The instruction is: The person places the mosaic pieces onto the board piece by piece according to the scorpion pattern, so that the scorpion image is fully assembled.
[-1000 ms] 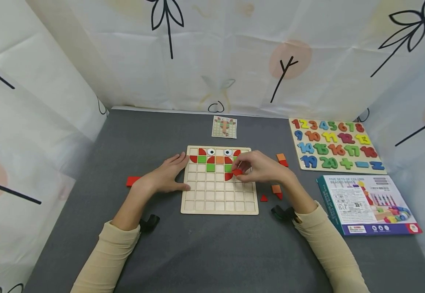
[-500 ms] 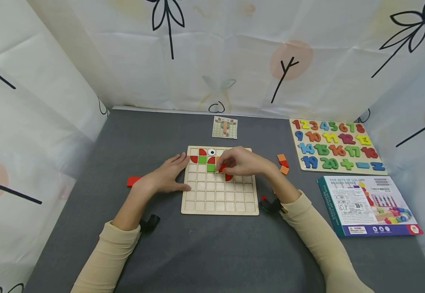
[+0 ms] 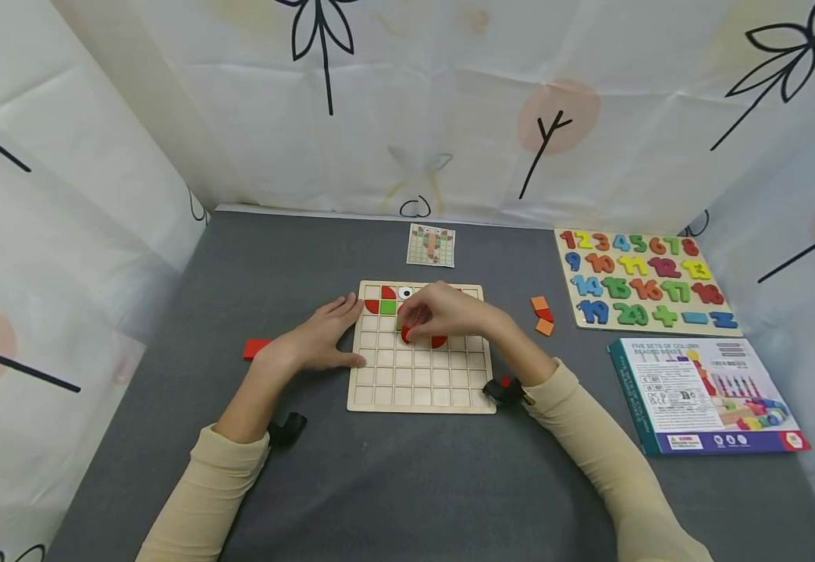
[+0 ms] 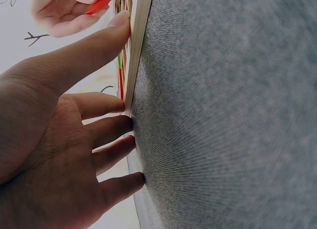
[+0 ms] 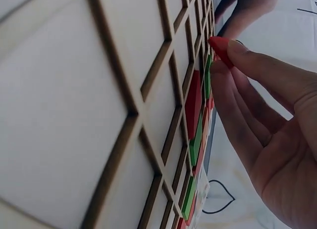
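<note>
On the dark table lies a wooden grid board (image 3: 414,382) with red, green and eye-marked pieces set in its upper cells. My right hand (image 3: 450,311) pinches a curved red piece (image 5: 220,50) between thumb and index finger, over the upper middle of the grid. It covers several set pieces. A red quarter-round piece (image 3: 439,342) shows in a cell just below that hand. My left hand (image 3: 316,337) rests at the board's left edge, fingers spread; in the left wrist view its thumb and fingertips touch the rim.
Behind the board lies a small pattern card (image 3: 431,245). A red piece (image 3: 256,348) sits left, with orange squares (image 3: 545,327) and red pieces to the right. A number puzzle (image 3: 649,281) and a box (image 3: 713,394) stand at the right.
My right hand has moved left across the board, carrying the red piece from the right columns to the middle. My left hand has stayed at the edge.
</note>
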Demonstrator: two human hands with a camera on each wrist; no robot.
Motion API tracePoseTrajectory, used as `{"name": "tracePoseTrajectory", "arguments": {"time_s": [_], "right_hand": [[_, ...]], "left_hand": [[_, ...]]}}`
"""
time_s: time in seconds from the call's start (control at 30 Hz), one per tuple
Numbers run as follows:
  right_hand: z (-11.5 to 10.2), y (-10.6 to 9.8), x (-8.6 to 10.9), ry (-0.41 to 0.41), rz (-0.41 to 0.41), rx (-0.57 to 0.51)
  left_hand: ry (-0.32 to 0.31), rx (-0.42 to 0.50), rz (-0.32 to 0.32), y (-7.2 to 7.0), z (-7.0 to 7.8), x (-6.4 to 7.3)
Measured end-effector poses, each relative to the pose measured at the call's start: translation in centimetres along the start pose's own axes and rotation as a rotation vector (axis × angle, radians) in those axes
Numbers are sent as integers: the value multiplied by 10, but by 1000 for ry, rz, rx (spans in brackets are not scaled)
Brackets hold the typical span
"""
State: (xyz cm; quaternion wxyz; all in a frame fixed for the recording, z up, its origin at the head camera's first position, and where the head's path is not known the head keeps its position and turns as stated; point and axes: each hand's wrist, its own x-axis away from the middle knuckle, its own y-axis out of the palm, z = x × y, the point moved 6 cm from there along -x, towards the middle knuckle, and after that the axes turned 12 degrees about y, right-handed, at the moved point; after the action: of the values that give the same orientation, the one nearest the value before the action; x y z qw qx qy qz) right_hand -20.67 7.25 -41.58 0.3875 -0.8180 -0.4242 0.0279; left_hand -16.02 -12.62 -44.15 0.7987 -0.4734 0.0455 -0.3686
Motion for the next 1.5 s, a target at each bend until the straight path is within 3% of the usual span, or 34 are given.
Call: {"name": "tracePoseTrajectory", "arguments": {"time_s": [0.47,0.63,1.03,1.27,1.5], "right_hand": [[-11,11,-4,-44,-17,142],[-12,12,-3,-23,-11,178],[-8,10,2,0,12,181],[-1,1,18,8,63,151],[16,-17,47,29,139,102]], "left_hand": [[-3,4,-7,0,-2,0],[-4,0,-4,-1,-1,0],[0,1,4,-1,-1,-1],[3,-3,8,0,0,-1],[3,-9,12,-1,0,0]]}}
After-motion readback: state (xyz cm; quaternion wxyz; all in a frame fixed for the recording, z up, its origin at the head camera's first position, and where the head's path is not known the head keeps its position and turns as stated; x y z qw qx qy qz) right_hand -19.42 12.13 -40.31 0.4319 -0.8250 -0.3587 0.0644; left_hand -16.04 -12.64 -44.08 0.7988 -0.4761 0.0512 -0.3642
